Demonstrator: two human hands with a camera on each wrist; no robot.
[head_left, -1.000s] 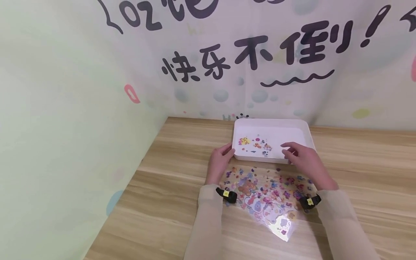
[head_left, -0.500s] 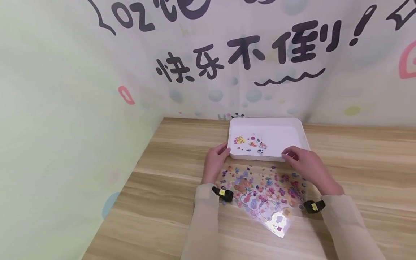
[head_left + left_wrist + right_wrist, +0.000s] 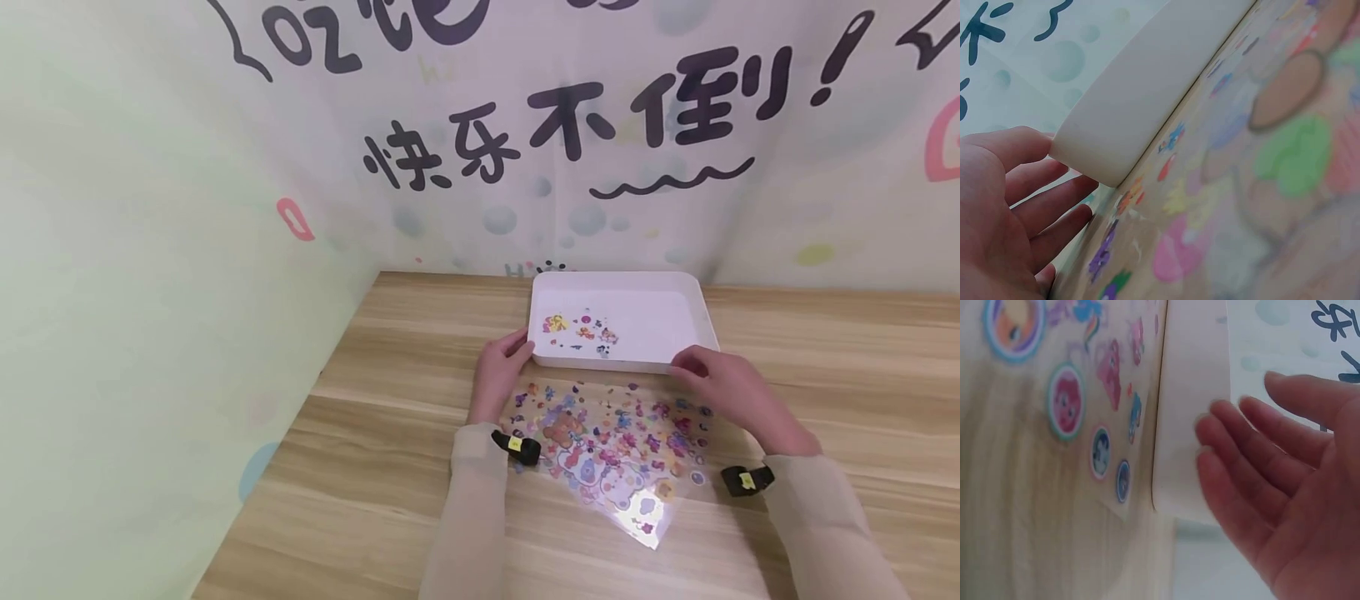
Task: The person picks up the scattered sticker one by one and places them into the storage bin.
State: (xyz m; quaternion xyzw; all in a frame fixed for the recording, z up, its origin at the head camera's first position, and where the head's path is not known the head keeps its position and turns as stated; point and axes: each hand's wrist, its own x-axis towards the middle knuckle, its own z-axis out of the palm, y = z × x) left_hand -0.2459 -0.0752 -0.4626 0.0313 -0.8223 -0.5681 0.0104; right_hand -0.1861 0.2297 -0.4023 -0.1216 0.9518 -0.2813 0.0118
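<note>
A white tray (image 3: 663, 321) stands by the back wall, with several small colourful stickers (image 3: 585, 333) inside on its left. My left hand (image 3: 498, 375) is at the tray's left front corner. In the left wrist view, its thumb touches the corner and its fingers lie loosely extended beside the wall. At the right front corner is my right hand (image 3: 723, 387); in the right wrist view its loosely bent fingers hold nothing, and whether they touch the tray I cannot tell. In front of the tray lies a transparent sheet (image 3: 615, 450) printed with many colourful cartoon stickers.
The wooden table (image 3: 375, 442) reaches out on both sides of the tray. A back wall cloth (image 3: 465, 242) with dark lettering rises right behind it, and a pale side wall (image 3: 150, 333) stands on the left. Black wrist straps (image 3: 746, 481) sit at both cuffs.
My right hand has drawn back from over the tray to its right front corner. The left hand stays at the left corner. The view has shifted slightly.
</note>
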